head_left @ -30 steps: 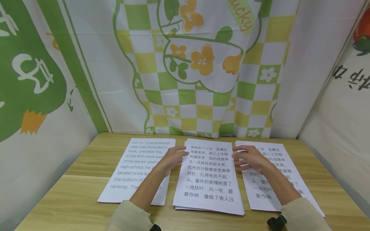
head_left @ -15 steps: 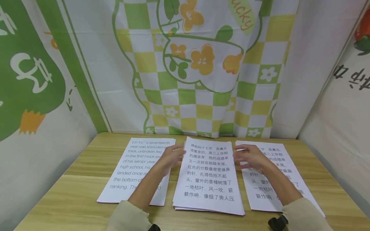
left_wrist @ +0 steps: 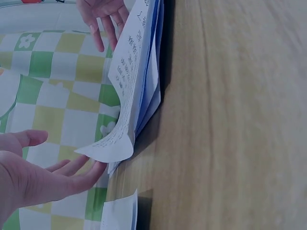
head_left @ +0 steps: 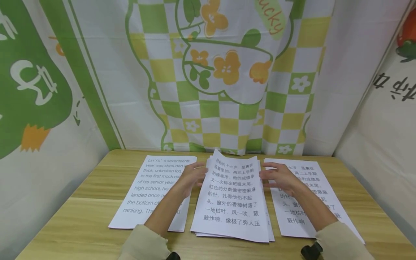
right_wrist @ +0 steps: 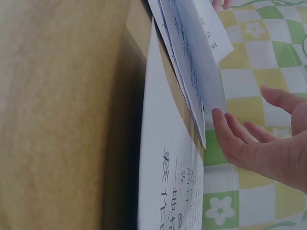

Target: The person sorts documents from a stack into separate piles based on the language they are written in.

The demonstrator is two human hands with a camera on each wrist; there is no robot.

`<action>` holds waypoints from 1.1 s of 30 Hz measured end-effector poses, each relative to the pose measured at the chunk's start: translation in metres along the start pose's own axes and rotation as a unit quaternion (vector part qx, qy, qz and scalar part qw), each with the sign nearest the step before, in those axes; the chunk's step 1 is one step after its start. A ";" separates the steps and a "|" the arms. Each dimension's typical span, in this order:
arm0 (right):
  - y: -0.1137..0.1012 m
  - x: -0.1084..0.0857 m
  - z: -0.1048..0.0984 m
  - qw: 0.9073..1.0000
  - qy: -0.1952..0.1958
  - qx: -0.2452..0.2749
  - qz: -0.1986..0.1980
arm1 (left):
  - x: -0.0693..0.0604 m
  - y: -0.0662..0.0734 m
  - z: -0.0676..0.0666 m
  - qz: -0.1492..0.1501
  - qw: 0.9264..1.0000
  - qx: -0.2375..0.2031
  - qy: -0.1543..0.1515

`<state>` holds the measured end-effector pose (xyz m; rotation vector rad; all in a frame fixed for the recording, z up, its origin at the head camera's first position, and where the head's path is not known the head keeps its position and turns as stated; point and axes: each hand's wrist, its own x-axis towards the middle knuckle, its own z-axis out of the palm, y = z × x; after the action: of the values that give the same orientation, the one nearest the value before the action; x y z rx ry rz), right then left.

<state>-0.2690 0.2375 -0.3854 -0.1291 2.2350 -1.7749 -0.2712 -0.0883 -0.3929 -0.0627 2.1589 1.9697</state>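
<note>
In the head view, a stack of printed sheets (head_left: 232, 198) lies between my hands, its top sheet bowed upward at the far corners and shifted over the sheets below. My left hand (head_left: 192, 178) reaches its left edge; in the left wrist view the fingers (left_wrist: 88, 178) extend under the curling corner and touch it, thumb apart. My right hand (head_left: 281, 177) is at the opposite edge. Seen from the right wrist, its fingers (right_wrist: 228, 136) are extended and loosely bent, with the tips at or very near the raised sheet (right_wrist: 201, 57).
A pile of English-printed sheets (head_left: 152, 195) lies on the left, partly under the left forearm. Another pile with Chinese text (head_left: 325, 202) lies on the right, under the right forearm. Behind the wooden table (head_left: 81, 213) hangs a checked curtain (head_left: 224, 119).
The middle stack's top sheet has slid slightly left and toward the person, and its far corners have lifted and bowed. Both hands have shifted only slightly.
</note>
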 end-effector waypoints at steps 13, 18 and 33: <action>0.002 0.000 0.002 1.000 0.014 0.005 0.017 | -0.001 -0.002 -0.001 -0.016 1.000 0.019 -0.008; 0.002 0.001 0.002 1.000 0.025 0.002 0.018 | 0.000 -0.003 -0.001 0.008 1.000 0.009 -0.014; 0.003 0.002 0.007 0.998 0.037 -0.046 0.032 | 0.005 -0.007 0.002 0.017 1.000 0.010 -0.018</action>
<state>-0.2682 0.2313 -0.3901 -0.0094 2.3461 -1.6700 -0.2749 -0.0863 -0.4014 0.0121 2.1714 1.9505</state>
